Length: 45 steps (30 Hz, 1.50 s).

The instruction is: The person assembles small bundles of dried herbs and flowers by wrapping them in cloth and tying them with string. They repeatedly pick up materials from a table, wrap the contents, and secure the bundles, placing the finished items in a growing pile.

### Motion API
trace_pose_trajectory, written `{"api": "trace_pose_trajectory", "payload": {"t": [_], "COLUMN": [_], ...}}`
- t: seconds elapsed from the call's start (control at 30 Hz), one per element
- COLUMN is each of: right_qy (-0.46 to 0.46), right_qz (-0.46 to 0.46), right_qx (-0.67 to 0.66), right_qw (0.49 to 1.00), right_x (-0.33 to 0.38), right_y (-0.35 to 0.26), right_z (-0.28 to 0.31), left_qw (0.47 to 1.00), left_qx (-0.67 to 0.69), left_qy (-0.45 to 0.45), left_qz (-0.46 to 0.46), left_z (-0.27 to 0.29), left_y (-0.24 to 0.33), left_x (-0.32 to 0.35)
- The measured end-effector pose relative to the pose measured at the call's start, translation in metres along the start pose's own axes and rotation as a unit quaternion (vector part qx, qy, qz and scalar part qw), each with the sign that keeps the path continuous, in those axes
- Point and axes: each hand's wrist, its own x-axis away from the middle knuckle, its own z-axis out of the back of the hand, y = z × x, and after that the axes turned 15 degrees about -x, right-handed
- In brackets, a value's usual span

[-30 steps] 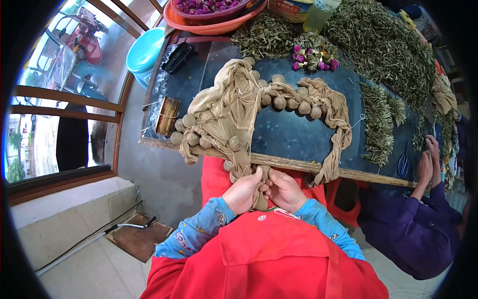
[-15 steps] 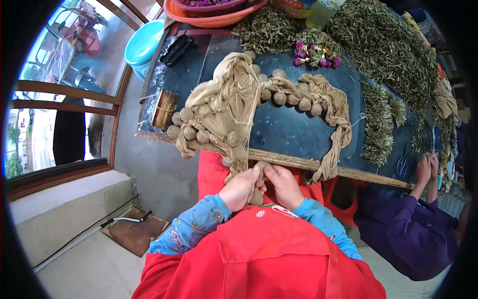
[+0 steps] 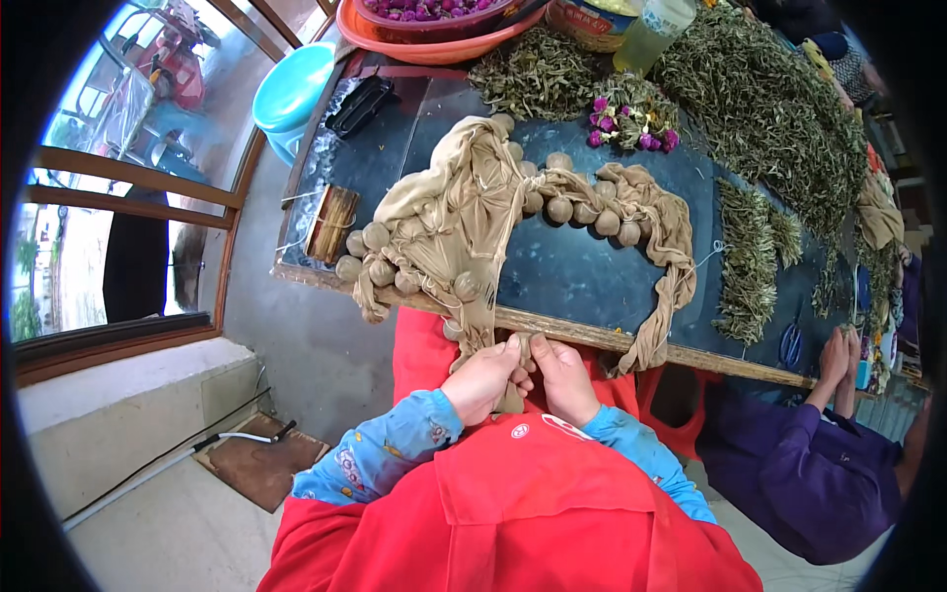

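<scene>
A length of tan stretchy cloth [image 3: 483, 202] lies over the table's near edge, with several round balls [image 3: 558, 210] bulging tightly inside it. Its gathered middle fans out in creases, and a looser twisted length [image 3: 676, 286] curves down at the right. One end hangs off the edge into my lap, where my left hand [image 3: 483, 383] grips it with closed fingers. Close against it, my right hand [image 3: 564, 383] pinches the same cloth between thumb and fingers. What lies between the fingertips is mostly hidden.
The dark tabletop [image 3: 582, 271] has a wooden front edge. Dried herbs [image 3: 760, 109] heap at the back right, beside purple flowers [image 3: 651, 141] and a bottle of yellowish liquid [image 3: 653, 35]. A stick bundle [image 3: 332, 225] and black case [image 3: 360, 104] sit left. A purple-sleeved person [image 3: 809, 444] works at right.
My hands have drawn closer together on the cloth, the right thumb now beside the left fingers. The whole view has shifted slightly; the cloth on the table lies much the same.
</scene>
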Motion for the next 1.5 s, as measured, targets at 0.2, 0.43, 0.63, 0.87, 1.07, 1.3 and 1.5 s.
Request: {"api": "trace_pose_trajectory", "payload": {"t": [0.2,0.43,0.63,0.87,1.07,1.3,1.5], "right_qy": [-0.018,0.013,-0.035,-0.001,-0.066,-0.001,-0.063], "right_qz": [-0.071,0.001,-0.070,-0.021,-0.076,-0.047,-0.062], "right_qx": [-0.156,0.016,-0.153,0.018,-0.170,0.000,-0.140], "right_qw": [0.985,1.000,0.985,1.000,0.980,0.999,0.986], "right_x": [-0.005,0.003,0.000,-0.001,-0.006,-0.008,-0.011], "right_y": [-0.004,-0.003,-0.003,-0.005,0.005,-0.001,-0.002], "right_z": [0.006,-0.003,0.011,0.005,0.021,0.009,0.011], "left_qw": [0.996,0.999,0.991,1.000,0.990,0.997,0.996], "left_qx": [0.090,-0.042,0.122,0.021,0.134,0.061,0.086], "left_qy": [-0.010,0.015,-0.052,-0.006,-0.048,0.053,0.008], "left_qz": [-0.005,0.010,-0.013,-0.010,-0.025,-0.009,-0.020], "left_z": [-0.001,-0.003,0.003,-0.005,-0.001,-0.014,-0.002], "left_y": [-0.006,-0.013,-0.011,-0.014,-0.005,-0.009,-0.005], "left_x": [-0.004,-0.009,-0.007,-0.014,-0.005,-0.009,-0.005]}}
